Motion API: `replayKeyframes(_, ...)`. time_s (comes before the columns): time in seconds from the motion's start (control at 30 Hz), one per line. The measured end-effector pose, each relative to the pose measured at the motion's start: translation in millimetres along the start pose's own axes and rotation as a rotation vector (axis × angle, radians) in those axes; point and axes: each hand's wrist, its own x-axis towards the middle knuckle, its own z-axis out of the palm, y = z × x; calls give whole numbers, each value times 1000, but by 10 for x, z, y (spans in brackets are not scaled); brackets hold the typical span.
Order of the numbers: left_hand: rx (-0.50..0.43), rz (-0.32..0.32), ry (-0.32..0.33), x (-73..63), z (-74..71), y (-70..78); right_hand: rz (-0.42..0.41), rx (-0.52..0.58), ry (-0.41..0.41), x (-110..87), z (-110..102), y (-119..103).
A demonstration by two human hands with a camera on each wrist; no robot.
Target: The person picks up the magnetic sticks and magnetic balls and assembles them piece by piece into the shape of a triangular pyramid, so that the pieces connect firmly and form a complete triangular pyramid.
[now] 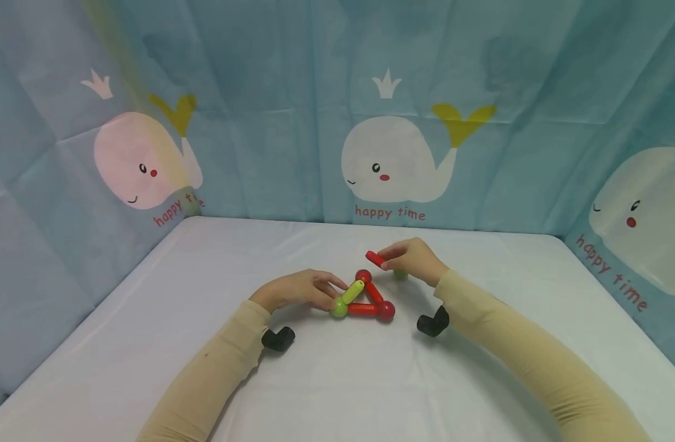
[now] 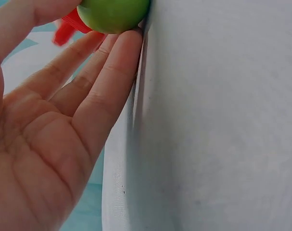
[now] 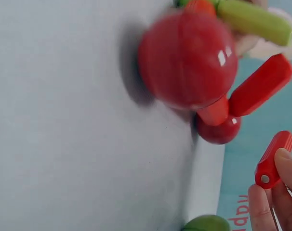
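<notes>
My left hand [image 1: 301,290] holds a green ball [image 1: 339,308] between thumb and fingers at the left corner of a small triangle of balls and rods. A yellow-green rod [image 1: 353,291] slants up from that ball, its far end free. One red rod [image 1: 362,309] joins the green ball to a red ball [image 1: 385,311] at the right corner; another red ball [image 1: 363,277] forms the back corner. In the right wrist view a tilted red rod [image 3: 261,85] rises by the back ball. My right hand [image 1: 417,261] pinches a loose red rod [image 3: 273,159] in the air, a round magnet-like spot on its end.
A second green ball [image 1: 401,274] lies on the white table [image 1: 337,374], partly hidden behind my right hand. Black wrist mounts [image 1: 433,322] stick out from both sleeves. A blue curtain [image 1: 260,123] with whale prints stands around the back and sides.
</notes>
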Motion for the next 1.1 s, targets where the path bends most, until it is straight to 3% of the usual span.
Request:
replayKeyframes(0.4, 34, 51, 59, -3, 2, 5, 29, 102, -43, -324, -35, 167)
replayKeyframes(1.1, 20, 69, 83, -2, 12, -16, -14, 239, -73, -443, 93, 199)
